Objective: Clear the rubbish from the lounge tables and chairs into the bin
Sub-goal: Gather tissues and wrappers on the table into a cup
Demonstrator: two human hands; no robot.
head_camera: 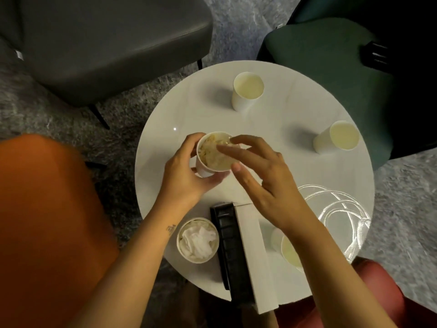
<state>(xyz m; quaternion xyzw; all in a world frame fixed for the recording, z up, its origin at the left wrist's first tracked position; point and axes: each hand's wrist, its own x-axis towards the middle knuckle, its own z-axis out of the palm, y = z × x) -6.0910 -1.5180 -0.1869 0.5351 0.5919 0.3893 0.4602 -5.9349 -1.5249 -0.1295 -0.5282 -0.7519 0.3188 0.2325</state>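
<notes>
The round white worktop [283,129] occupies the centre and right of the frame. The left hand [182,176] grips a white paper cup [202,168] at centre frame, fingers and thumb curled round its wall. The cup is tilted and stuffed with crumpled pale paper [214,154]. The right hand [267,183] is positioned over the cup mouth with fingers extended and spread. Its thumb tip lies at the lower right of the rim, and it holds nothing that can be made out.

Remaining rubbish on the worktop:
- An empty white paper cup [247,91], upper centre.
- A second empty white paper cup [337,138], tilted, at right.
- A white paper cup filled with crumpled white tissue [198,240], lower centre, just beside a black ribbed tray [230,245].
- A flat white cardboard box [254,256], touching the tray.
- A further paper cup [287,253] (mostly hidden beneath the right forearm).
- Clear plastic lids [338,214], lower right.

Surrounding the worktop are a grey chair [106,43], a green chair [331,67], an orange chair [47,221] and a red chair [378,292], all on grey carpet [132,110].
</notes>
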